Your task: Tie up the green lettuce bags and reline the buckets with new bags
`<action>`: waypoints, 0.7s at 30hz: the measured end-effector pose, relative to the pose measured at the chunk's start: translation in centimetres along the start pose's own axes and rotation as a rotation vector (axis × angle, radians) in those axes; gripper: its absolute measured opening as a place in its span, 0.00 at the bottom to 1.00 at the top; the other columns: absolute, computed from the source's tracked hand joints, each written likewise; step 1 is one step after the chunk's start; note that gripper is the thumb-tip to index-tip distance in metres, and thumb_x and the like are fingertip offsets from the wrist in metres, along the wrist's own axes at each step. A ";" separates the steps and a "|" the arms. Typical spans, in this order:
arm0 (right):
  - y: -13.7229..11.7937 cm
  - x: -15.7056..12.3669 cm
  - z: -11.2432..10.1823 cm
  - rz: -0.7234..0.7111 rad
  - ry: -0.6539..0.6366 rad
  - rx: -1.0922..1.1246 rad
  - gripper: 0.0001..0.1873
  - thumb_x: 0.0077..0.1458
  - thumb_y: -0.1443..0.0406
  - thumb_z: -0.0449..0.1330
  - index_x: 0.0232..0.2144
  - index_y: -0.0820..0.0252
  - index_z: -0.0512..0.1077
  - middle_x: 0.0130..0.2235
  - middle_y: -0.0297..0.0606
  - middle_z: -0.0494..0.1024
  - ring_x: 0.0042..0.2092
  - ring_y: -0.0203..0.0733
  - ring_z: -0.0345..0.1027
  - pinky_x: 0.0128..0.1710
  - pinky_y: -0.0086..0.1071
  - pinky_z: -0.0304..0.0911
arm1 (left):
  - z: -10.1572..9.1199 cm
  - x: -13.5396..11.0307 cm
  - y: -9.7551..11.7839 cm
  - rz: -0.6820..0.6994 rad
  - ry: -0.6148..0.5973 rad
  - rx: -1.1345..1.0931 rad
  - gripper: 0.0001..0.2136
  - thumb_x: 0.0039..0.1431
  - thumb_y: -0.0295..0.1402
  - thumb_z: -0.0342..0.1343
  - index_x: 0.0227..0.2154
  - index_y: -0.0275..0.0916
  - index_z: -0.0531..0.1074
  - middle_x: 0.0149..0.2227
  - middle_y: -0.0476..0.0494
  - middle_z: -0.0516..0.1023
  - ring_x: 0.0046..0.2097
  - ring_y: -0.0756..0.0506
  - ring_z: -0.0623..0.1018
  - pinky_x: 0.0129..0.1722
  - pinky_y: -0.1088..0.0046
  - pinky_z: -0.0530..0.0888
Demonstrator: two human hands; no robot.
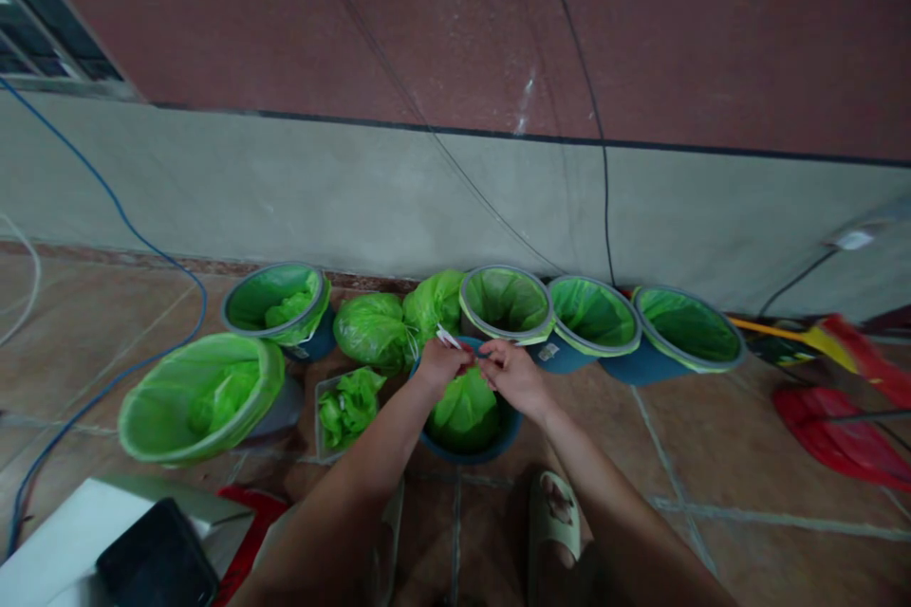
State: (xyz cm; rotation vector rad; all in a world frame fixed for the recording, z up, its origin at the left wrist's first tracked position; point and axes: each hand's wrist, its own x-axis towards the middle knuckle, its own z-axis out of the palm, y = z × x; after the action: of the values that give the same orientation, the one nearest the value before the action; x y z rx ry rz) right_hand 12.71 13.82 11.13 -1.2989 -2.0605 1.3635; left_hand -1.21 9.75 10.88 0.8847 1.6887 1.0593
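Observation:
A blue bin (509,427) stands between my feet, with a green trash bag (466,408) bunched up inside it. Over its far side my left hand (442,365) is closed, and a white strip (448,338) sticks out above the fingers. My right hand (518,377) pinches at the gathered top of the bag, close to the left fingertips. Exactly what lies between the fingertips is too small to make out. Two filled green bags (371,330) rest just behind, and a clear tub (324,436) with crumpled green bags sits to the left.
Three lined bins (596,315) stand along the wall at right, two more lined bins (274,302) at left. A red dustpan (832,432) and a yellow-red broom (832,346) lie far right. A blue cable (120,209) crosses the floor. A phone (158,555) is at lower left.

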 end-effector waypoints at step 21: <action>-0.6 1.8 1.0 0.075 -0.026 -0.431 0.17 0.59 0.71 0.49 0.41 0.62 0.77 0.40 0.40 0.81 0.37 0.37 0.75 0.40 0.27 0.65 | 0.6 1.4 -2.9 0.335 0.057 0.314 0.19 0.53 0.20 0.50 0.47 0.36 0.75 0.42 0.42 0.81 0.39 0.48 0.78 0.46 0.72 0.73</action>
State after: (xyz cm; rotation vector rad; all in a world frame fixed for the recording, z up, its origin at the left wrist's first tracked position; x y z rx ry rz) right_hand 10.82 14.76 10.81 -1.5441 -2.4368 0.9978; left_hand -1.30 10.06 7.64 1.3884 1.8259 1.0584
